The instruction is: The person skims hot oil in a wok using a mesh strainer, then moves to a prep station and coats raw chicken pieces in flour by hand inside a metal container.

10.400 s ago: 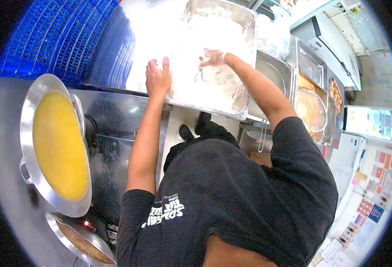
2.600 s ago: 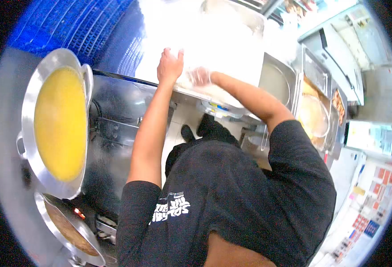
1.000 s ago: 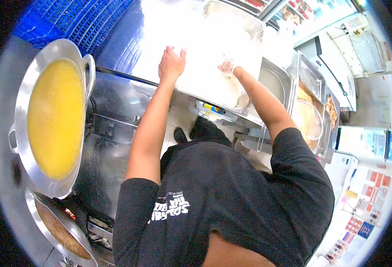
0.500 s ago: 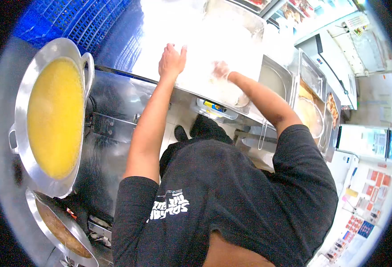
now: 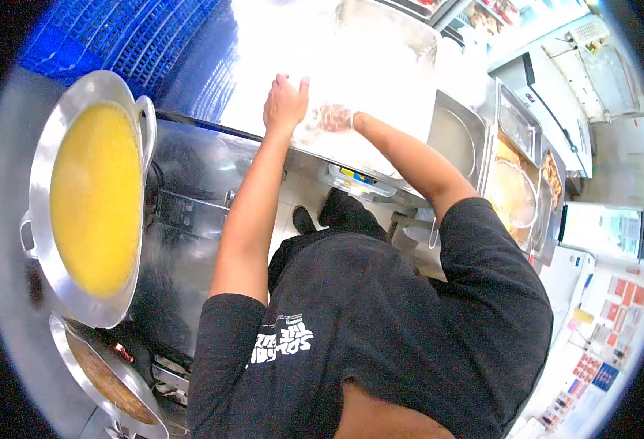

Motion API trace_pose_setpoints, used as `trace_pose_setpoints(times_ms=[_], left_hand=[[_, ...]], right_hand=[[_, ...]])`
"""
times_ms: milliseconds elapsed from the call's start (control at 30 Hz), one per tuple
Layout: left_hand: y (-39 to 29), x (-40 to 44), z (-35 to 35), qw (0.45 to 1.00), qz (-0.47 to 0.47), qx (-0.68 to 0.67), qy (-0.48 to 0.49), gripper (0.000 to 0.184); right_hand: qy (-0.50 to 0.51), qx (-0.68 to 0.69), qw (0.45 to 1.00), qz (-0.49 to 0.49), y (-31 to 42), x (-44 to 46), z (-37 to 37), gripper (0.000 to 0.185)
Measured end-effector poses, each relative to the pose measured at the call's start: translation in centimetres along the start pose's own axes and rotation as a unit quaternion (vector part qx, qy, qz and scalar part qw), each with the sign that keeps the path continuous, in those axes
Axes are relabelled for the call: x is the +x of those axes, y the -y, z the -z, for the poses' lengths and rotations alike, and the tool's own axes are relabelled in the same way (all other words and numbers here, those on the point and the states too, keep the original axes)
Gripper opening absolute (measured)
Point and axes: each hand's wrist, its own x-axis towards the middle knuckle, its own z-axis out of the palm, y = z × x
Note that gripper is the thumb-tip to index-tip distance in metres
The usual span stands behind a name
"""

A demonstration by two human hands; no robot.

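Observation:
My left hand (image 5: 285,102) is at the left side of a metal tray (image 5: 434,44) of white powder, its thumb apart from its bent fingers. It seems to grip the tray's rim, though glare washes out the contact. Close to its right, my right hand (image 5: 334,117) is down in the white powder (image 5: 369,150), dusted with it and blurred. Its fingers do not show clearly, nor does anything they may hold. A thin pale band (image 5: 352,121) circles the right wrist.
On the left stand a large wok of yellow liquid (image 5: 95,197) and a second pan of brown liquid (image 5: 110,377). Blue plastic baskets (image 5: 139,44) are at the upper left. Right of the tray are a metal container (image 5: 453,135) and a tub with a wire strainer (image 5: 508,190).
My right hand has moved left through the powder, closer to my left hand. My left hand stays at the tray's side. The view has shifted slightly.

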Motion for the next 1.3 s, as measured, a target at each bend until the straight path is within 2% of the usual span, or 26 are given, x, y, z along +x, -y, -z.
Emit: trace_pose_setpoints(times_ms=[33, 133, 233, 300, 400, 500, 600, 633, 667, 700, 767, 800, 900, 967, 1000, 1067, 1200, 1300], left_hand=[[0.0, 0.1, -0.2, 1.0, -0.001, -0.002, -0.003, 0.056], [0.2, 0.1, -0.4, 1.0, -0.006, -0.006, -0.005, 0.056], [-0.1, 0.0, -0.2, 1.0, -0.006, -0.017, -0.007, 0.057], [-0.4, 0.1, 0.0, 1.0, 0.002, -0.011, -0.004, 0.057], [-0.3, 0.0, -0.2, 1.0, 0.003, -0.008, -0.004, 0.056], [-0.1, 0.3, -0.6, 1.0, -0.015, -0.003, -0.013, 0.055], [0.0, 0.3, -0.6, 1.0, -0.018, 0.0, -0.015, 0.055], [-0.1, 0.3, -0.5, 1.0, -0.017, -0.001, -0.014, 0.055], [-0.1, 0.4, -0.7, 1.0, -0.019, -0.002, -0.014, 0.055], [0.1, 0.5, -0.8, 1.0, -0.02, -0.004, -0.014, 0.055], [0.3, 0.4, -0.7, 1.0, -0.02, -0.002, -0.01, 0.056], [0.2, 0.5, -0.6, 1.0, -0.018, -0.001, -0.007, 0.056], [0.0, 0.4, -0.5, 1.0, -0.012, -0.004, 0.001, 0.056], [-0.1, 0.6, -0.5, 1.0, -0.012, -0.007, 0.0, 0.056], [0.1, 0.5, -0.6, 1.0, -0.012, -0.009, -0.002, 0.057], [-0.1, 0.5, -0.5, 1.0, -0.011, -0.011, 0.0, 0.057], [-0.2, 0.6, -0.4, 1.0, -0.01, -0.011, 0.005, 0.057], [0.0, 0.5, -0.6, 1.0, -0.01, -0.009, 0.006, 0.057]], right_hand=[[-0.021, 0.015, 0.999, -0.024, 0.7, -0.7, -1.2, 0.058], [-0.196, -0.108, 0.974, 0.035, 2.9, -8.4, -1.9, 0.067], [-0.071, -0.133, 0.986, -0.066, -1.1, -8.3, 0.1, 0.065], [-0.189, -0.034, 0.976, -0.108, -4.9, -8.8, 0.6, 0.064], [-0.125, -0.046, 0.987, -0.092, -10.2, -5.9, -0.1, 0.063], [-0.012, -0.144, 0.987, -0.076, -12.1, -1.8, -3.0, 0.062], [0.14, -0.381, 0.914, -0.017, -12.7, 1.5, -8.6, 0.061], [0.031, -0.322, 0.943, -0.072, -12.0, 0.0, -9.7, 0.055], [-0.093, -0.234, 0.962, -0.109, -8.4, -3.8, -7.7, 0.05], [-0.216, -0.141, 0.959, -0.119, -4.1, -8.1, -5.0, 0.046], [-0.131, -0.13, 0.981, -0.059, -4.3, -9.7, -3.1, 0.043], [-0.058, -0.221, 0.973, -0.025, -6.0, -8.8, -2.4, 0.046], [-0.101, -0.384, 0.908, 0.134, -14.6, -5.4, -3.4, 0.037], [-0.098, -0.217, 0.956, 0.17, -14.7, -6.6, 1.1, 0.032], [-0.107, -0.131, 0.975, 0.145, -12.7, -8.7, 3.3, 0.028], [-0.067, -0.091, 0.99, 0.081, -12.1, -9.7, 2.9, 0.028], [0.01, -0.07, 0.997, 0.015, -7.4, -13.5, -0.8, 0.028], [-0.013, -0.104, 0.994, -0.034, -2.2, -13.7, -3.8, 0.028]])
